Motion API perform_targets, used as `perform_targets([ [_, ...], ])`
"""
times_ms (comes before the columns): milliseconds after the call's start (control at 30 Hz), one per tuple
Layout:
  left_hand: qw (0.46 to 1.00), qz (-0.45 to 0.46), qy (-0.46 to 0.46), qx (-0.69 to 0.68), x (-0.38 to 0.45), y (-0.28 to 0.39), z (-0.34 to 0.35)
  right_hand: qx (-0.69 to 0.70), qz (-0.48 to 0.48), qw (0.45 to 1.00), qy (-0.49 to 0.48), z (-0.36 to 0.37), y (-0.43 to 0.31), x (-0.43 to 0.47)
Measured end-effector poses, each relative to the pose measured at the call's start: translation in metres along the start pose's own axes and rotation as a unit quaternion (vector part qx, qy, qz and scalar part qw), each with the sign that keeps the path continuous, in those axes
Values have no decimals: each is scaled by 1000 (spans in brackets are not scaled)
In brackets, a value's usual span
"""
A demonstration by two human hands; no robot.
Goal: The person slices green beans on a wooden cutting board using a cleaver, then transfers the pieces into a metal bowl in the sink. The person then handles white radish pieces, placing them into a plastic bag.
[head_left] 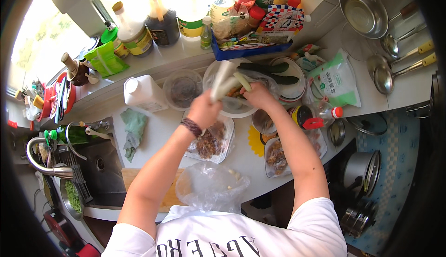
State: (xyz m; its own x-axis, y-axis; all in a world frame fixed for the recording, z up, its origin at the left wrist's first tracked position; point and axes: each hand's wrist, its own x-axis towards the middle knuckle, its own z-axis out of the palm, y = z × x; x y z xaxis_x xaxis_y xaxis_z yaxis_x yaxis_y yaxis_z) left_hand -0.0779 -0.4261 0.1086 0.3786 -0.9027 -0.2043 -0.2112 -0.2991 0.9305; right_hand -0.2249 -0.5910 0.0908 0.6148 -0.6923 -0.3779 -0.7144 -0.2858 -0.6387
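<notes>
My left hand (205, 109), with a braided band at the wrist, grips a pale, long thing (223, 77) blurred by motion; what it is I cannot tell. Beside it my right hand (259, 96) reaches over a large white bowl (238, 110), with a pale green stalk (242, 81) at its fingers. Orange and green food lies in the bowl, partly hidden by my hands and some clear plastic. Two dark green cucumbers (264, 68) lie at the bowl's right side. Below my left hand is a plastic-covered tray of brown chopped food (209, 143).
A clear round tub (183, 90) and white jug (144, 91) stand left of the bowl. Sauce bottles (162, 23) line the sill. A plastic bag (212, 184) and cutting board (167, 187) lie near my body. Left is the sink (104, 163); right, a pot (359, 173).
</notes>
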Motion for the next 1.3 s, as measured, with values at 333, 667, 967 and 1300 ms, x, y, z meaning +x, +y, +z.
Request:
perform_targets([
  [333, 997, -67, 28, -14, -26, -15, -15, -157, -55, 985, 54, 21, 14, 2],
  [667, 983, -122, 11, -139, -31, 9, -21, -117, -133, 984, 17, 31, -1, -9],
  [967, 957, -109, 25, -268, -39, 13, -30, 328, 64, 914, -231, -16, -19, -23],
  [1300, 945, -80, -19, -316, -110, 26, -59, 523, 90, 795, -294, -31, -32, -102],
])
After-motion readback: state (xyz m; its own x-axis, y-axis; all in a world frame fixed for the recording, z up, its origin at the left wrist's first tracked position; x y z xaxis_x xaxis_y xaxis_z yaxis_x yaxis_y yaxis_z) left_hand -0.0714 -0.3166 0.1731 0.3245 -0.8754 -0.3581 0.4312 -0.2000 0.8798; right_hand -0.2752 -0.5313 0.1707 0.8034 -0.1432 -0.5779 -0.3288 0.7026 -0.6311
